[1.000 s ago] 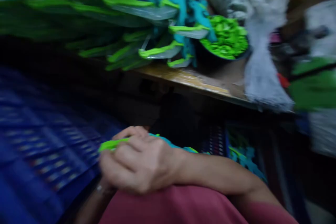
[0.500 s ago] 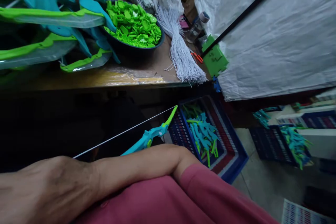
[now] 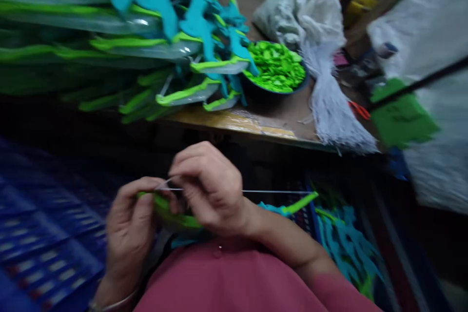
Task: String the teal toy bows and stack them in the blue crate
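A teal and green toy bow [image 3: 288, 204] lies across my lap below the table edge. My left hand [image 3: 129, 226] is closed round the bow's green tip. My right hand [image 3: 210, 187] is closed in a pinch on the white bowstring [image 3: 274, 191], right beside the left hand at that tip. The string runs taut from my fingers to the bow's other green end at the right.
A heap of finished bows [image 3: 146, 39] covers the wooden table [image 3: 256, 124]. A dark bowl of green plastic parts [image 3: 276, 66] and a bundle of white strings [image 3: 336, 112] sit on it. Blue crates [image 3: 44, 234] stand left and right below.
The view swung back to the left. Both hands are now together in front of me at the bow's tip, with the string pulled taut.
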A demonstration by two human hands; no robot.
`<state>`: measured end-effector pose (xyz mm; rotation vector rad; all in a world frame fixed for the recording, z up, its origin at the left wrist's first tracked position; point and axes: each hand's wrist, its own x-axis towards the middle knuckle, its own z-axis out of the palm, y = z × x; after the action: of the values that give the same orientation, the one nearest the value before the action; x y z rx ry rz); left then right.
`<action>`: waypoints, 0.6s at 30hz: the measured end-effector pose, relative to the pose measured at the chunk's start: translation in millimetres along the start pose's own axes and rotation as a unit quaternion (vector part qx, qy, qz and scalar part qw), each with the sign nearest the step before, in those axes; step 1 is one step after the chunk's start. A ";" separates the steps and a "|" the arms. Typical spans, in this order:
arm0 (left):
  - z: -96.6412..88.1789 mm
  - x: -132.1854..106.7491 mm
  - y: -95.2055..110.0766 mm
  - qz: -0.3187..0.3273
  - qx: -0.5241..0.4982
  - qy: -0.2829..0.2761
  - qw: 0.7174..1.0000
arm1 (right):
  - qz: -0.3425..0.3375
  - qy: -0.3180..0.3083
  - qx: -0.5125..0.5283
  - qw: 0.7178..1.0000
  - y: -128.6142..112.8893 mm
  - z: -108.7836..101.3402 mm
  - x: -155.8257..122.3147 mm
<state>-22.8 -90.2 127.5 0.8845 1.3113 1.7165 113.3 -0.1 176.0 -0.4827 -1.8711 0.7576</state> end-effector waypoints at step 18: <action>-31.7 15.6 -13.2 -0.057 -0.045 -0.058 0.996 | 0.179 -0.133 0.124 0.967 30.6 41.3 -5.3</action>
<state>-55.3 -87.6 108.7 0.8292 1.1754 1.5979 77.4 6.9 139.5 -0.5879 -1.9202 1.3366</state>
